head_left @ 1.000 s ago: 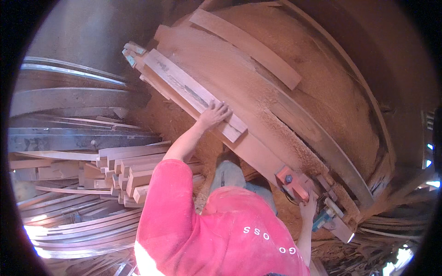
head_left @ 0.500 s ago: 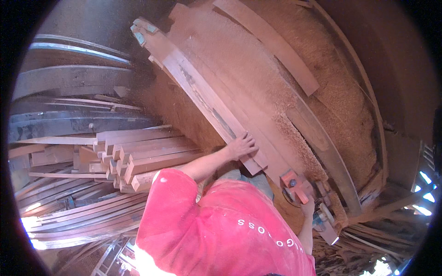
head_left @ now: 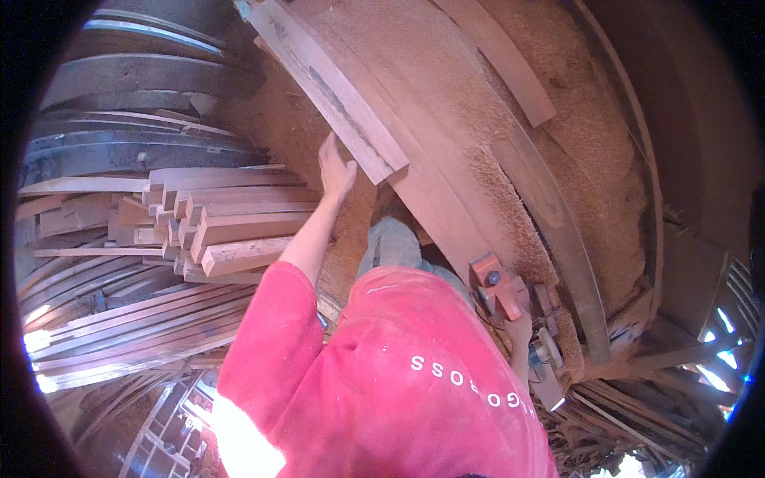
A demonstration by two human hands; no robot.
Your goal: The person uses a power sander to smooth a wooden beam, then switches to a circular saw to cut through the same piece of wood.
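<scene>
My left hand [head_left: 337, 169] is beside the left edge of a long squared timber [head_left: 351, 103] with a dark streak along its top. Its fingers are apart and hold nothing; whether a fingertip touches the timber I cannot tell. Low on the right, my right hand [head_left: 519, 325] is wrapped around the rear of an orange-red power planer [head_left: 496, 283] with a dark round knob. The planer rests on the near end of a wide, dusty plank [head_left: 434, 203]. The timber lies further up along this plank, its cut end toward me.
A stack of squared timbers [head_left: 239, 227] lies at left, above bundled long boards [head_left: 151, 331]. Sawdust [head_left: 606, 159] and shavings cover the right side around a curved board [head_left: 550, 215]. Another board [head_left: 510, 64] lies at upper right. Scrap strips [head_left: 637, 414] are heaped at lower right.
My left hand has come off the timber's top and moved to its left side. The timber's near end is now farther from the planer. The whole view has shifted; my right hand stays on the planer.
</scene>
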